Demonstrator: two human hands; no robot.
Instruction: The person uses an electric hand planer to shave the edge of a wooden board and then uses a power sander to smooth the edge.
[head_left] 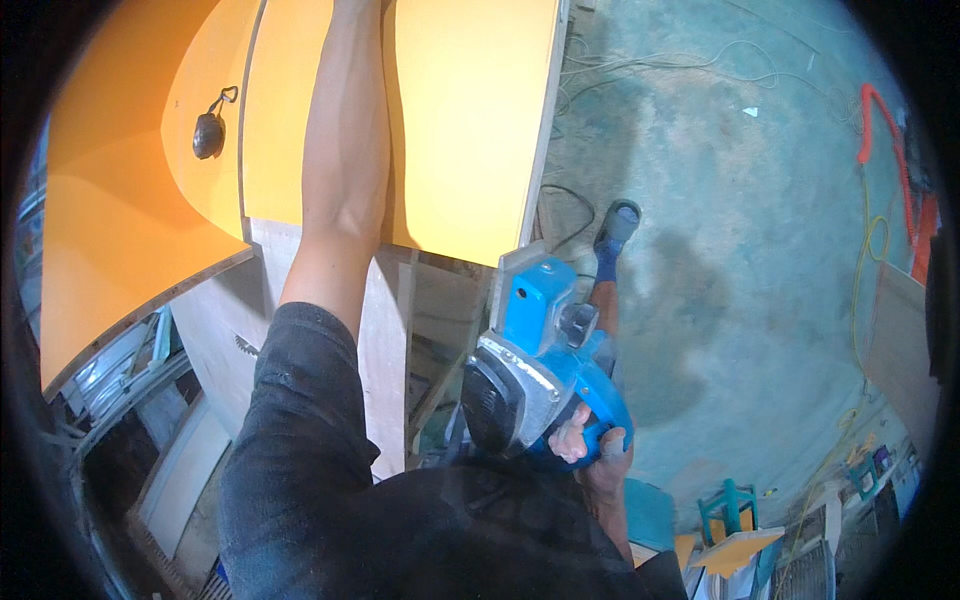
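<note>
My right hand point(600, 455) is closed round the rear handle of a blue electric hand planer point(535, 310). The planer has a black cover and a silver-grey body. It is held up on its side at the near right corner of a yellow-faced panel point(465, 120). Whether its sole touches the panel's edge I cannot tell. My left arm stretches forward over the panel, and its hand lies beyond the top of the picture. Left of that arm, a small dark rounded object with a clip point(208, 135) rests on the yellow surface.
A curved yellow panel point(110, 230) stands at the left. My shod foot point(617, 222) is on the greenish floor point(720, 270), near a loose black cable point(572, 205). Thin cords lie farther off. A red coiled hose point(900, 160) hangs at right; a green stool point(735, 510) stands lower right.
</note>
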